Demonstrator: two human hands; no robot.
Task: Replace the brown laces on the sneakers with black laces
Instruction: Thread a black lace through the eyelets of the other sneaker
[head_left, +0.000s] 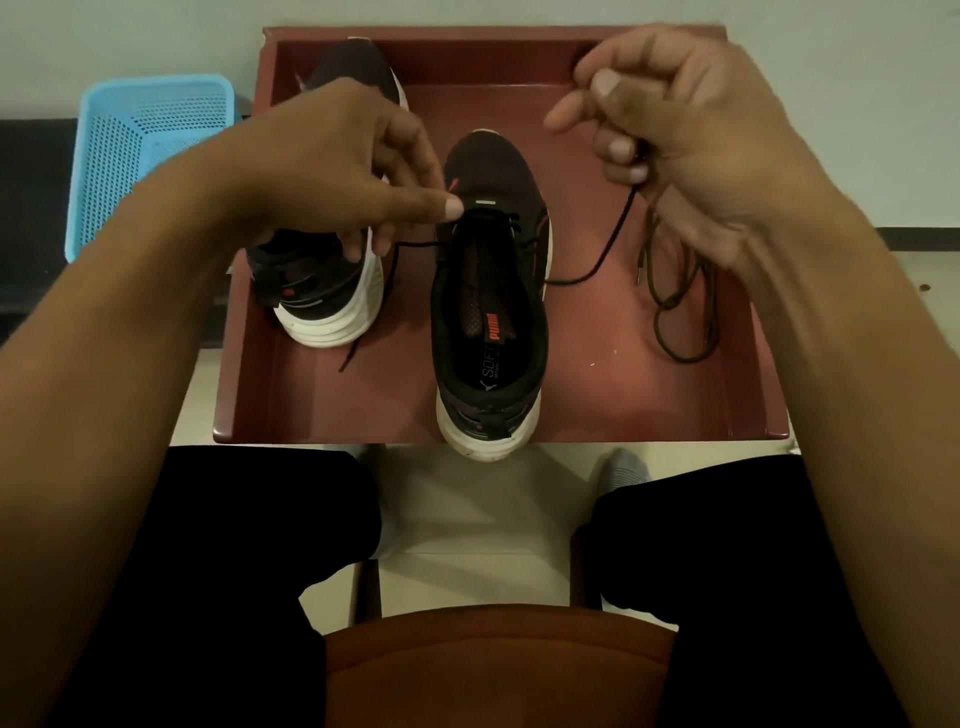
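Observation:
Two dark sneakers with white soles stand in a red-brown tray (597, 410). The near sneaker (491, 322) points away from me, with a black lace (605, 257) threaded through its lowest eyelets. My left hand (337, 166) pinches the lace's left end beside the eyelets; that end trails down to the tray. My right hand (670, 119) is raised right of the toe and grips the other end of the black lace. The second sneaker (322, 291) stands at the left, half hidden by my left hand. Brown laces (680, 312) lie in a loose heap on the tray's right side.
A light blue perforated plastic basket (140, 150) stands left of the tray. My knees in black trousers and a brown chair seat (493, 665) fill the lower part of the view. The sneaker's heel overhangs the tray's near edge.

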